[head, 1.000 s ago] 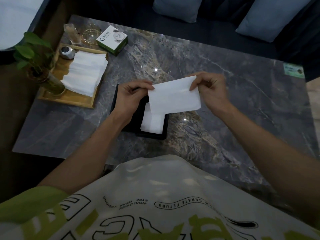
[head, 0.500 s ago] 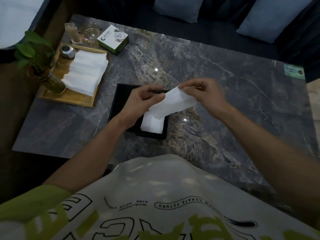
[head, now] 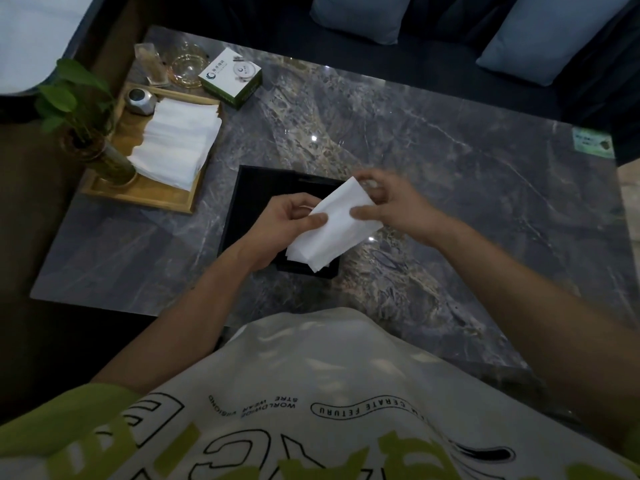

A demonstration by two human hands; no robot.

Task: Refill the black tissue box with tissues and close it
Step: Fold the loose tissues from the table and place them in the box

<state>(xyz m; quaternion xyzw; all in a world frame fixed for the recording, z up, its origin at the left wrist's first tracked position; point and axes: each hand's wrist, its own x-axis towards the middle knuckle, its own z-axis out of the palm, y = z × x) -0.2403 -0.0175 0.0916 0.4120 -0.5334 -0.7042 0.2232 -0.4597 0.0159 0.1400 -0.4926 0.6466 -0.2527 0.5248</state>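
Pinching tissue (head: 330, 228) over black tissue box (head: 258, 188), left hand (head: 285, 221) and right hand (head: 393, 206) both gripping edges; seeming limp, light, tearable.

The black tissue box (head: 256, 192) lies flat on the marble table (head: 450, 188) right in front of me, open on top, its dark inside showing on the left. Above its right half I hold a white folded tissue (head: 332, 230), slanting from far right to near left, pinched between my left hand (head: 287, 220) and right hand (head: 391, 206) (thumbs on top). Its lower end covers the box's near right corner. More tissues (head: 176, 143) sit as a loose white stack in the wooden tray (head: 138, 199), well left of the box.
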